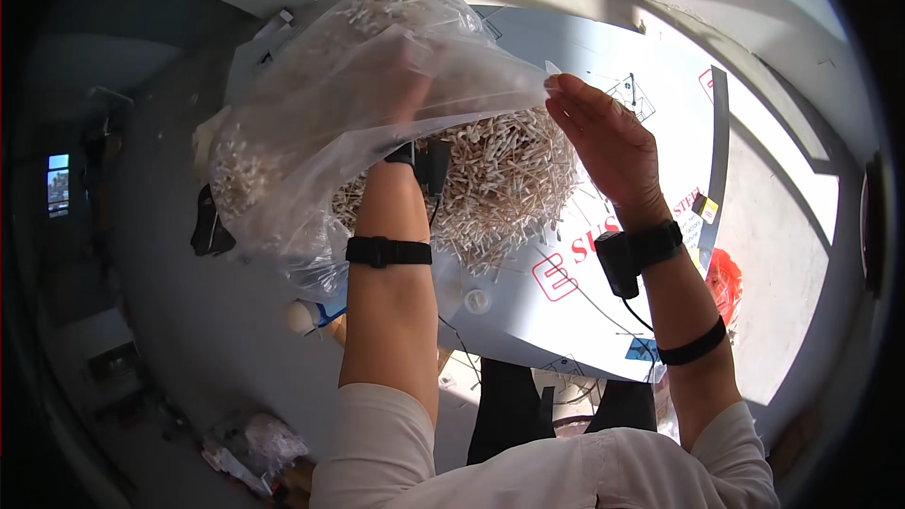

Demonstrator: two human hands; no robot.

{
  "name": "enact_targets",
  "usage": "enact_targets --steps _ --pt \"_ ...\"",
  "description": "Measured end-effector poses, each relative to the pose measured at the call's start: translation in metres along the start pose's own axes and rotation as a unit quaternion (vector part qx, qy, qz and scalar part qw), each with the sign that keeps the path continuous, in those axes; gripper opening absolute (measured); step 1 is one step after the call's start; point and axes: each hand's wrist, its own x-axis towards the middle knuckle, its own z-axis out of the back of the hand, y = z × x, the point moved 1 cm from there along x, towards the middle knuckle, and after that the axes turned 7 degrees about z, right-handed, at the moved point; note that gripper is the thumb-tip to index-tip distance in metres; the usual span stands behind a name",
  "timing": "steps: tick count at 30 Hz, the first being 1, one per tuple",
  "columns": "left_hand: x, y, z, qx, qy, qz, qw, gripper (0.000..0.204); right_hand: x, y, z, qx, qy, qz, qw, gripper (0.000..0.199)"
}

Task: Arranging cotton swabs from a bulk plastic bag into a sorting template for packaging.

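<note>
A large clear plastic bag (377,66) lies over the far left of the table, with cotton swabs showing through its film. Beneath its raised edge spreads a big heap of loose cotton swabs (509,179). My right hand (608,137) pinches the bag's edge between thumb and fingertips, holding it up at the heap's right. My left hand (412,75) reaches inside the bag above the heap. Cloudy film covers that hand, so its fingers and anything in them cannot be made out.
The table has a white printed sheet (603,320) on it. Near the front lies a small round clear lid (478,301), with a white bottle (304,317) to its left. At the right are a red plastic bag (724,287) and a small yellow-and-black item (705,208). Cables hang from both wrist devices.
</note>
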Motion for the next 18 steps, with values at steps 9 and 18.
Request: enact_targets --steps 9,18 --pt "-0.093 -0.036 -0.058 0.18 0.067 -0.034 0.981 0.062 0.007 0.007 0.003 -0.086 -0.013 -0.006 0.996 0.049" --pt "-0.12 -0.048 -0.03 -0.034 0.219 0.213 0.952 0.066 -0.021 0.004 0.045 -0.391 -0.147 -0.058 0.907 0.048"
